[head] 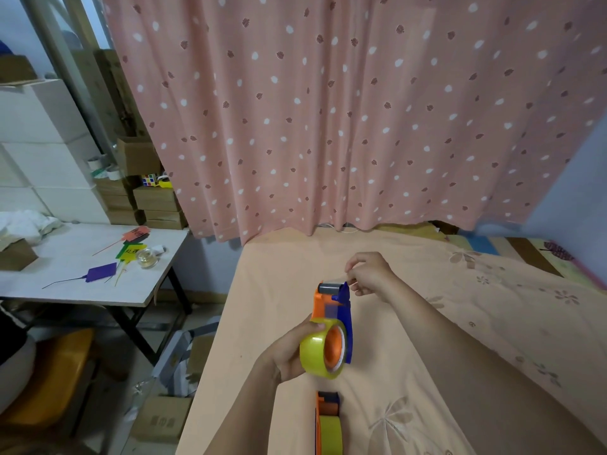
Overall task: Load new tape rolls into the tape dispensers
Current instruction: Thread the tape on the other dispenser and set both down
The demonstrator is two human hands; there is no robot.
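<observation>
Gripping tape dispenser (333, 310) by its yellow tape roll (320, 351) at lower centre, left hand (289, 353) closed to steady it. Right hand (369, 274) pinching clear tape end past grey roller (330, 288), likely threading. Second dispenser (328, 421) lying loaded at bottom edge on bedsheet (279, 290).

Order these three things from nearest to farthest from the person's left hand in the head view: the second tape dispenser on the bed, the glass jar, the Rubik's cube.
From the left hand:
1. Second tape dispenser, just below the hand on the bed, at the lower edge of the picture.
2. Glass jar, up and to the left on the white table.
3. Rubik's cube, farther back on the cardboard boxes beside the curtain.
</observation>
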